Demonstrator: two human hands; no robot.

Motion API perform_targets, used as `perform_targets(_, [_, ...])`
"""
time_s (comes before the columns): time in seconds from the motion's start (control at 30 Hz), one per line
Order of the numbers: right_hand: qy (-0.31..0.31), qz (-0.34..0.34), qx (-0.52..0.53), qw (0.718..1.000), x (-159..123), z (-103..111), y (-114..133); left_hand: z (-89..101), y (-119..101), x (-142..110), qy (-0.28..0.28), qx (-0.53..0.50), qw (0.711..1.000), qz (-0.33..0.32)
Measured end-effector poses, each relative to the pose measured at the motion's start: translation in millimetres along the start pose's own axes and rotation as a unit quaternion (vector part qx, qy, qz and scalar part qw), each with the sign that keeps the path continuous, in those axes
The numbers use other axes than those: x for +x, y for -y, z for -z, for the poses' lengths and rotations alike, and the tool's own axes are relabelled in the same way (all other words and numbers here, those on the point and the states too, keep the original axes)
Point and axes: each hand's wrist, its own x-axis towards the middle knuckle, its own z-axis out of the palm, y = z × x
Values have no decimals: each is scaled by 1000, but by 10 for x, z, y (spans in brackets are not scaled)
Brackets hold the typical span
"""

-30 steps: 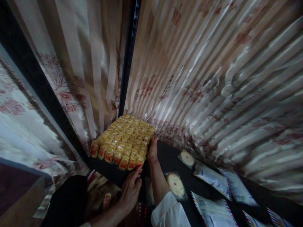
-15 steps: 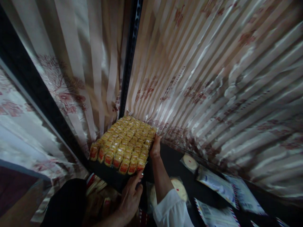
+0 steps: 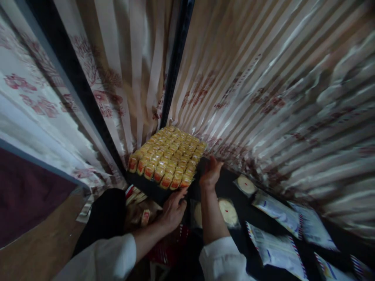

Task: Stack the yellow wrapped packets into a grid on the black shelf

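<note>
Tray (image 3: 146, 186) of small yellow-and-red wrapped packets (image 3: 168, 156), packed in tight rows, sits in the corner where striped satin curtains (image 3: 249, 89) close in behind and left; open room lies only to the right, along the dark counter (image 3: 295, 238). Left hand (image 3: 173, 208) has its grip clamped on the tray's near edge. Right hand (image 3: 210, 172), fingers loosely curled, touches its right side. Round cakes (image 3: 228, 212) in clear wrap and flat white bags (image 3: 274, 249) lie nearby.

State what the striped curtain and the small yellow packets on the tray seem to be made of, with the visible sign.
Curtain: probably satin-like fabric; glossy highlights run along its soft folds.
Yellow packets: likely plastic film wrappers; they shine slightly and carry printed red labels. Contents cannot be told.
</note>
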Motion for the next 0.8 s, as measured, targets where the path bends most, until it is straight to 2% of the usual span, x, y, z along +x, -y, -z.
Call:
perform_targets(0.1, [0,18,13,1000,-440,161,157,-18,60,1,-14,26,999,-12])
perform_targets(0.27, [45,57,-27,997,-1300,470,316,14,59,-38,-26,52,996,-75])
perform_targets(0.37, [72,44,-50,995,-1782,718,245,126,68,-198,-23,31,993,-114])
perform_targets(0.47, [114,16,-116,987,-2163,1020,18,284,244,-495,3,28,992,-119])
perform_targets(0.5, [130,-14,-136,982,-2255,1118,-93,336,349,-606,9,35,994,-101])
perform_targets(0.57, [157,-90,-200,963,-2373,1286,-361,429,608,-807,21,70,997,-8])
perform_targets(0.67, [236,-162,-326,901,-2403,1435,-827,522,996,-977,62,121,975,177])
perform_targets(0.73, [279,-180,-376,865,-2364,1463,-1119,551,1170,-986,55,117,965,227])
perform_targets(0.8, [310,-188,-395,844,-2310,1448,-1355,556,1256,-932,40,110,964,241])
